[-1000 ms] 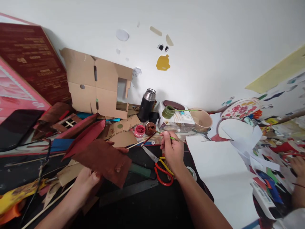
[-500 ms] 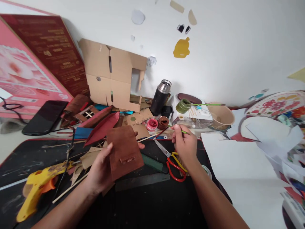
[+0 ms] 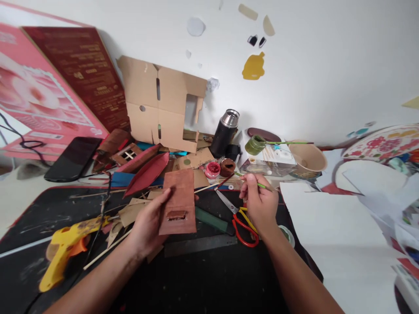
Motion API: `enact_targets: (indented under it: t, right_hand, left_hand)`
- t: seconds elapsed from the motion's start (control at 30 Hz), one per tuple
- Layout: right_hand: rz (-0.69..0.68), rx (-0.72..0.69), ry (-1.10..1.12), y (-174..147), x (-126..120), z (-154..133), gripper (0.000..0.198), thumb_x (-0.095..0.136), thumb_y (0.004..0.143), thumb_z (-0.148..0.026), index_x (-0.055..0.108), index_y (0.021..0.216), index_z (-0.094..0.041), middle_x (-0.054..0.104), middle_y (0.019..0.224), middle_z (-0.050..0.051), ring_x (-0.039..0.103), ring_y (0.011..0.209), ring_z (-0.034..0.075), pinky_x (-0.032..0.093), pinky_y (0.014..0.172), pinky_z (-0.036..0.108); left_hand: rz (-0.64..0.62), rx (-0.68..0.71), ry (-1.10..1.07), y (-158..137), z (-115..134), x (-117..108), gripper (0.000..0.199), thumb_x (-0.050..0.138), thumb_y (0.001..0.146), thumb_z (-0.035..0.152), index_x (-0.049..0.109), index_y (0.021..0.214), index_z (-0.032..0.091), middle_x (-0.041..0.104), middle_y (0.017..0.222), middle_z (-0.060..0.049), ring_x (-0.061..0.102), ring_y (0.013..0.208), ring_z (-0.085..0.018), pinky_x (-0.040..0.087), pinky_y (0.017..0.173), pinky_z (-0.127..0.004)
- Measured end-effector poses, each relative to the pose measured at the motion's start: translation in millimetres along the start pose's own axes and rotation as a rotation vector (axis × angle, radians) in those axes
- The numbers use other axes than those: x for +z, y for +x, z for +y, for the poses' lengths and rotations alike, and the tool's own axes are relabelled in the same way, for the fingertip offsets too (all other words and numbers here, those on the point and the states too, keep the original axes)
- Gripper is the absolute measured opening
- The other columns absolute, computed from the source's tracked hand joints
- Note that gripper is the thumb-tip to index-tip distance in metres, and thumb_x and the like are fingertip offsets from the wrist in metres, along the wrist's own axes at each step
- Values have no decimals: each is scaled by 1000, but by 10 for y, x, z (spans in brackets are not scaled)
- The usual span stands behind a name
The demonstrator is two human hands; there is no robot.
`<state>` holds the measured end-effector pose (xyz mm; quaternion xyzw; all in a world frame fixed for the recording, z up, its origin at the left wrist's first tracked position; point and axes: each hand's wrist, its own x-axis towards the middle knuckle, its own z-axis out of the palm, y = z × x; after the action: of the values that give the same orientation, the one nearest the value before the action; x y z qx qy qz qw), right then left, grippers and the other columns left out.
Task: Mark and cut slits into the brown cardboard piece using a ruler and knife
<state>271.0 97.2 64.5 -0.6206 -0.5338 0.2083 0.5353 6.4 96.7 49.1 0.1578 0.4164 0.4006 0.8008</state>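
My left hand (image 3: pixel 150 222) grips a brown-painted cardboard piece (image 3: pixel 179 192) by its left side. A small raised flap sits over a slot near the piece's lower edge. In my right hand (image 3: pixel 261 199) a thin paintbrush (image 3: pixel 263 186) with a green handle is pinched, its bristle end pointing left, close to an open jar of brown paint (image 3: pixel 227 167). Beside that jar stands a jar of red paint (image 3: pixel 212 170). Under and left of my right hand lie scissors (image 3: pixel 245 233) with red and yellow handles.
A yellow glue gun (image 3: pixel 62 248) lies at the left, near a black phone (image 3: pixel 72 158). Behind are a black thermos (image 3: pixel 223 136), a cardboard sheet (image 3: pixel 170 104) and a green paint jar (image 3: pixel 255 145). White paper (image 3: pixel 327 222) covers the right side. A metal ruler (image 3: pixel 200 245) lies in front.
The cardboard piece has turned in my left hand, so it looks narrower and more upright. My right hand keeps the brush near the brown jar. The whole view has shifted slightly.
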Motion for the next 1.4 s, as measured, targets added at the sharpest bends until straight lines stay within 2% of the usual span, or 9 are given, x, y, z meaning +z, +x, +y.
enact_targets:
  t: [0.13, 0.27, 0.4, 0.47, 0.6, 0.8, 1.0, 1.17, 1.4]
  right_hand:
    - [16, 23, 172, -101, -29, -117, 37, 56, 107, -53, 72, 95, -21, 61, 61, -3, 58, 48, 14, 42, 46, 26]
    - [38, 86, 366, -214, -67, -289, 35, 59, 106, -52, 70, 92, -21, 59, 60, -4, 58, 45, 13, 45, 47, 26]
    - [68, 160, 483, -374, -53, -335, 37, 63, 104, -53, 68, 89, -20, 58, 59, -5, 57, 43, 13, 44, 43, 25]
    - [90, 187, 494, -445, -49, -309, 37, 64, 103, -54, 68, 88, -20, 57, 58, -5, 57, 42, 12, 43, 42, 24]
    - [114, 212, 493, -541, -75, -245, 38, 65, 102, -54, 69, 88, -19, 55, 57, -5, 57, 42, 12, 45, 42, 24]
    - [112, 212, 499, -628, -105, -231, 39, 66, 101, -55, 70, 88, -18, 57, 57, -5, 57, 41, 12, 44, 41, 23]
    - [123, 224, 517, -688, -88, -237, 38, 69, 100, -54, 70, 87, -19, 57, 56, -6, 56, 40, 12, 44, 40, 23]
    - [129, 218, 536, -703, -93, -236, 37, 71, 99, -54, 71, 87, -19, 58, 55, -5, 57, 39, 12, 45, 39, 23]
    - [127, 237, 540, -717, -98, -232, 36, 67, 102, -52, 70, 87, -19, 58, 56, -5, 57, 39, 12, 44, 38, 22]
  left_hand:
    - [119, 63, -31, 42, -7, 20, 38, 76, 86, 44, 73, 116, 21, 84, 100, -8, 81, 87, -28, 66, 77, -41]
    - [141, 111, -51, 41, -7, 29, 37, 77, 85, 43, 75, 116, 23, 83, 111, -7, 79, 99, -28, 65, 82, -38]
    - [27, 189, -33, -20, -11, 39, 57, 83, 78, 52, 72, 127, 24, 76, 133, -9, 70, 126, -35, 64, 94, -45]
    - [-52, 248, 17, -51, -22, 40, 70, 90, 72, 46, 67, 135, 25, 74, 138, -10, 64, 134, -36, 60, 104, -49]
    - [-167, 304, 67, -79, -48, 30, 87, 94, 66, 30, 58, 145, 26, 71, 140, -11, 60, 139, -36, 49, 118, -52]
    - [-282, 306, 92, -91, -81, 36, 90, 89, 68, 19, 52, 150, 28, 68, 144, -12, 60, 138, -37, 49, 117, -59]
    - [-234, 317, 88, -94, -99, 29, 88, 88, 69, 18, 54, 149, 32, 70, 142, -8, 61, 136, -35, 51, 115, -57]
    - [-193, 335, 100, -67, -119, -17, 76, 88, 70, 21, 62, 142, 29, 73, 138, -8, 62, 135, -33, 49, 118, -53]
    - [-144, 310, 100, -62, -98, 11, 77, 88, 69, 21, 62, 141, 29, 76, 132, -7, 67, 130, -31, 52, 114, -47]
